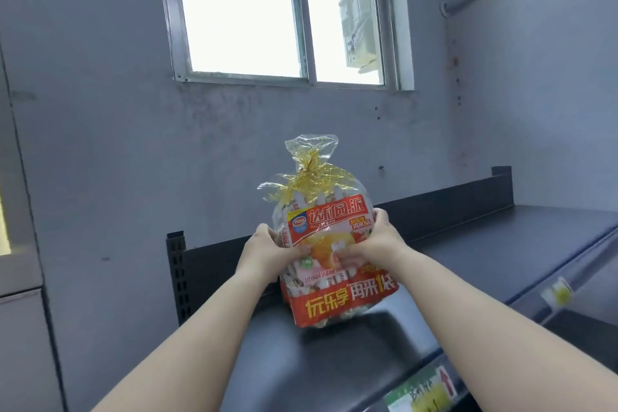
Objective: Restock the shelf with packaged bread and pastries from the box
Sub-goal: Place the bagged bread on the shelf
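Observation:
A tall clear bag of wrapped pastries point(334, 298), printed red and orange and tied at the top with a gold ribbon, stands upright with its base on the dark top shelf point(468, 244). My left hand point(264, 249) grips its left side at mid height. My right hand point(374, 244) grips its right side, fingers pressed into the front. The box is out of view.
A low dark back panel point(444, 204) runs behind the bag, with a perforated post point(176, 264) at the shelf's left end. Price labels point(423, 390) sit on the shelf's front edge. A grey wall and a window point(277, 10) rise behind.

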`<state>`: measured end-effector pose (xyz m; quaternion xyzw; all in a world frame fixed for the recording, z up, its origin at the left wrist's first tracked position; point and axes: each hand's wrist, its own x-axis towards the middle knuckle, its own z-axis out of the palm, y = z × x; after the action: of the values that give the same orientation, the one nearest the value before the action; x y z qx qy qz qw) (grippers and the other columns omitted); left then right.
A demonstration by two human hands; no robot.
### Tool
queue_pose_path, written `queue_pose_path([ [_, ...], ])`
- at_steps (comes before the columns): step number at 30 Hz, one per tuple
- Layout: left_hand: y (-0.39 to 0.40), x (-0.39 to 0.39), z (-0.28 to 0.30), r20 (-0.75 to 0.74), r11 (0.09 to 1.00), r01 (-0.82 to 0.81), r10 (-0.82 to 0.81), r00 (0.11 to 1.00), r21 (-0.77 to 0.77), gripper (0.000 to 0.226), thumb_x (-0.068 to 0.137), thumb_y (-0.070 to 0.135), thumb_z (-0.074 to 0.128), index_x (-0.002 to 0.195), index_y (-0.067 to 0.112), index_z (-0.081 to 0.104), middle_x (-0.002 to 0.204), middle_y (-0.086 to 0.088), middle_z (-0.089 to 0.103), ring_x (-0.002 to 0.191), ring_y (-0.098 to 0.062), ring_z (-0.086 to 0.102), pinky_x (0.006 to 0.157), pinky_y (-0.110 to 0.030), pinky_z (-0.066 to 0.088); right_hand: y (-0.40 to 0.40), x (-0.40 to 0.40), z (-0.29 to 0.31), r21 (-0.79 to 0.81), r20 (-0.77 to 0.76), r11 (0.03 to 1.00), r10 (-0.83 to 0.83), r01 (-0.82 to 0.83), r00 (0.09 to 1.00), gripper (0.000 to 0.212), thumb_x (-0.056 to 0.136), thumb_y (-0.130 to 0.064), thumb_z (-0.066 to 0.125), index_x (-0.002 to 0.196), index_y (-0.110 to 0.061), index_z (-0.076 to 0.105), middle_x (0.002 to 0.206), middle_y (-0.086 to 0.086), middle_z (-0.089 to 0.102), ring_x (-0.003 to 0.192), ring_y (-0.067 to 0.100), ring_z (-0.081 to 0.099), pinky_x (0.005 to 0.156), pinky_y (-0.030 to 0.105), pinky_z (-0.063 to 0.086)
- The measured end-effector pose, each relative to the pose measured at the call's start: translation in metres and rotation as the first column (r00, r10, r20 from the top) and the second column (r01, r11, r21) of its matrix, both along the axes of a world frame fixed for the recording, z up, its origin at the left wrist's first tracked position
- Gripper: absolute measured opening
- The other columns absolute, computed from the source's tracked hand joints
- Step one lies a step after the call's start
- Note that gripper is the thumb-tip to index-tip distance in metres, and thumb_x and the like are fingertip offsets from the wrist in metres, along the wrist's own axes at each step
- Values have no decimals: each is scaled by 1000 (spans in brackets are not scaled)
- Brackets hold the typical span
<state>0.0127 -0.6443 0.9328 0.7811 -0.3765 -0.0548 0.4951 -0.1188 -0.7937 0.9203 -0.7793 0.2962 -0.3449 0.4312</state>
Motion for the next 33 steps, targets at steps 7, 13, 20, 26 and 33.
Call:
queue_pose_path([
  [7, -17, 1, -7, 59, 995, -59, 54, 997, 79, 47, 69, 38, 81, 87, 22, 41, 92, 6, 61, 76, -5, 60, 53, -24, 46, -35, 15, -24, 41, 19, 996, 83, -84, 996, 100, 55, -32, 91, 130, -22, 24, 123, 4, 52, 112, 21, 56, 96, 44, 49],
  [13, -20, -12, -9, 31, 983, -143, 140, 990, 114, 47, 72, 41, 78, 95, 22, 42, 92, 8, 60, 79, -6, 61, 58, -25, 50, -59, 14, -24, 61, -21, 966, 253, -252, 967, 98, 54, -38, 90, 124, -28, 22, 122, 4, 52, 110, 22, 57, 96, 47, 50],
  [20, -27, -40, -17, -106, 974, -224, 222, 969, -13, 46, 75, 30, 78, 103, 16, 45, 96, -1, 65, 82, -13, 67, 62, -32, 57, -74, 12, -24, 56, -23, 941, 336, -335, 941, 88, 66, -32, 85, 130, -21, 25, 119, 4, 54, 108, 21, 58, 93, 45, 52],
  [26, -31, -59, -17, -63, 944, -330, 331, 942, 28, 50, 84, 37, 68, 120, 16, 40, 108, 0, 60, 79, -6, 57, 59, -24, 48, -76, 6, -22, 24, -71, 941, 338, -338, 938, 96, 67, -39, 82, 138, -18, 21, 131, 7, 45, 117, 23, 52, 97, 46, 49],
  [33, -5, -83, -5, 282, 821, -567, 529, 800, 70, 66, 88, 37, 61, 142, 18, 30, 135, -4, 49, 117, -22, 51, 92, -35, 43, -49, -19, 8, -562, 61, 827, 60, -16, 996, 70, 83, -39, 65, 138, -18, 28, 140, 5, 38, 128, 25, 39, 105, 42, 30],
])
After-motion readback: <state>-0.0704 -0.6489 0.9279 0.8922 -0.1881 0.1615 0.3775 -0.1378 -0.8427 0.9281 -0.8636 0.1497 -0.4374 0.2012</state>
